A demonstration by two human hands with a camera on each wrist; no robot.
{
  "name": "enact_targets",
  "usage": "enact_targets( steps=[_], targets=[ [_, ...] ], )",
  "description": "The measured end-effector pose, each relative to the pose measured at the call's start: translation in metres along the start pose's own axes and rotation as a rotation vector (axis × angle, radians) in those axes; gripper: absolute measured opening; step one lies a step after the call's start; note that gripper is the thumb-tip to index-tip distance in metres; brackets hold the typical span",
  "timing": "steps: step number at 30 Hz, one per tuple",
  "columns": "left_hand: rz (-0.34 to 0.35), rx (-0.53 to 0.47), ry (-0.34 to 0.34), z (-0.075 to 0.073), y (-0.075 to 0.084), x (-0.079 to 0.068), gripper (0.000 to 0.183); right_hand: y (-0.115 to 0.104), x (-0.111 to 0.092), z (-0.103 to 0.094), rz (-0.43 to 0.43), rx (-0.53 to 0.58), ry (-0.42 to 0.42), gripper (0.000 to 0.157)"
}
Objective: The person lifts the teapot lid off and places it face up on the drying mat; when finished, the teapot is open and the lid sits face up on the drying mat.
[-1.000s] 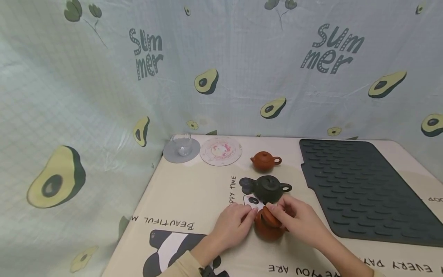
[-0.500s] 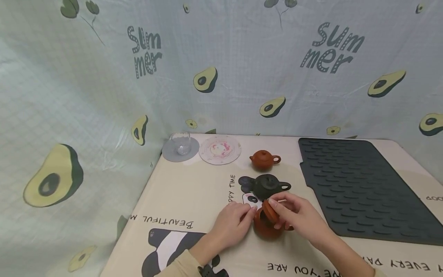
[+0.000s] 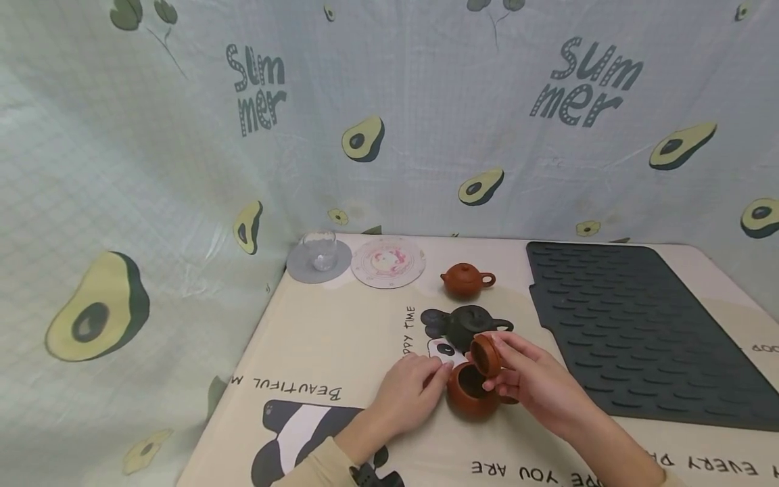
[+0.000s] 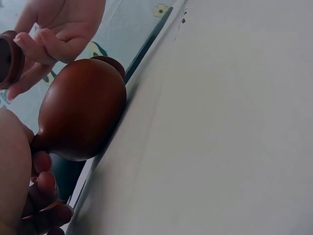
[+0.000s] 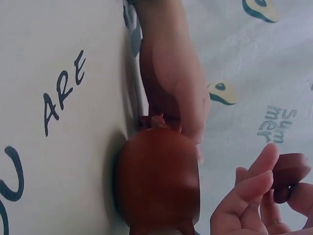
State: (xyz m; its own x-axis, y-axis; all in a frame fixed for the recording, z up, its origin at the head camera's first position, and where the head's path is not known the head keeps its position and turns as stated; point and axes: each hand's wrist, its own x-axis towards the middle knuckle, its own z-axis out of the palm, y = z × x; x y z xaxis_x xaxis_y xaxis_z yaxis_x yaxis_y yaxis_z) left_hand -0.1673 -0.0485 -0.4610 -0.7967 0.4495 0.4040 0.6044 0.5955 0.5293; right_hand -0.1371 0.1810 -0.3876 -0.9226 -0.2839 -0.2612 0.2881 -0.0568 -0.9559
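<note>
A reddish-brown teapot (image 3: 472, 404) stands uncovered on the table, its dark opening facing up. My left hand (image 3: 409, 392) is at its left side; in the left wrist view the thumb and fingers pinch the spout (image 4: 41, 142). Just above the opening, my right hand (image 3: 538, 385) holds the teapot lid (image 3: 486, 356) by its knob (image 5: 281, 195), tilted so that its hollow underside faces left. The teapot's handle (image 3: 508, 400) pokes out below the right fingers. Right behind stands a black teapot (image 3: 468, 327), its handle partly behind the right hand.
Farther back sits a smaller reddish-brown teapot (image 3: 464, 281). At the far left a glass cup (image 3: 320, 250) stands on a grey round mat (image 3: 299, 269), beside a pink patterned round mat (image 3: 389, 264). A dark ridged mat (image 3: 639, 331) covers the right side.
My right hand has lifted the lid off the teapot and tipped it, moving slightly up and to the right. The left hand has stayed at the spout.
</note>
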Motion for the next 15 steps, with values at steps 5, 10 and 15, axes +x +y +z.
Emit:
enact_targets(
  steps=[5,10,15],
  targets=[
    [-0.006,0.000,-0.011,0.0004,0.0001,0.0008,0.042,-0.0002,-0.0002,-0.0021,0.009,0.063,-0.037,0.048],
    [-0.005,-0.014,-0.017,-0.0001,0.0008,0.0020,0.041,0.0003,-0.0002,-0.0042,0.011,0.117,-0.067,0.037],
    [-0.005,-0.012,-0.009,-0.0003,0.0007,0.0020,0.041,0.0000,-0.0006,-0.0047,0.017,0.148,-0.071,0.038]
  ],
)
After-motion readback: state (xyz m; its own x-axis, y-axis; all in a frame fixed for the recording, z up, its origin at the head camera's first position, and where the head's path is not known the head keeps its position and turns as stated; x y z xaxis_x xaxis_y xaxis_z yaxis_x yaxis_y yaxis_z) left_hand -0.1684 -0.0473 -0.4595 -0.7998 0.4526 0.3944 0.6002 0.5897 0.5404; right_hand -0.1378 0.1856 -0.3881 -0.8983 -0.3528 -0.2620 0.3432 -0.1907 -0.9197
